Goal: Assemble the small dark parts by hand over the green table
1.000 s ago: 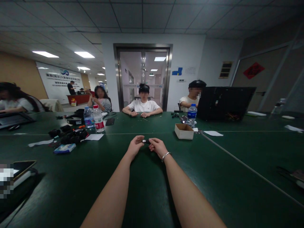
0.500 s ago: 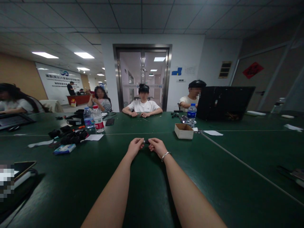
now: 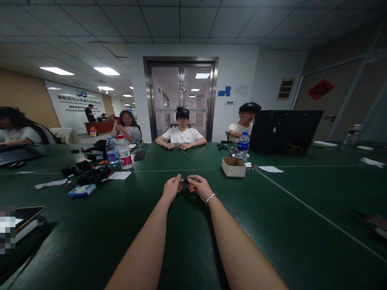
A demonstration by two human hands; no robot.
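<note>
Between my two hands, just above the green table (image 3: 187, 245), is a small black object with a silvery end (image 3: 185, 180); it is too small for me to tell its kind. My right hand (image 3: 200, 187) pinches the black part between thumb and fingertips. The silvery end points left, to my left hand (image 3: 172, 188), whose thumb and fingers are closed about its tip. A silver bracelet (image 3: 211, 199) circles my right wrist.
A small open cardboard box (image 3: 234, 167) stands right of my hands, near a blue-labelled water bottle (image 3: 243, 146). On the left are a red-capped bottle (image 3: 125, 152), black gear (image 3: 93, 174) and a tissue pack (image 3: 81, 190). A person (image 3: 182, 133) sits opposite.
My left thumb has lifted a little, and more of the silvery end shows between my hands. The black part stays in my right hand, and the view has shifted slightly.
</note>
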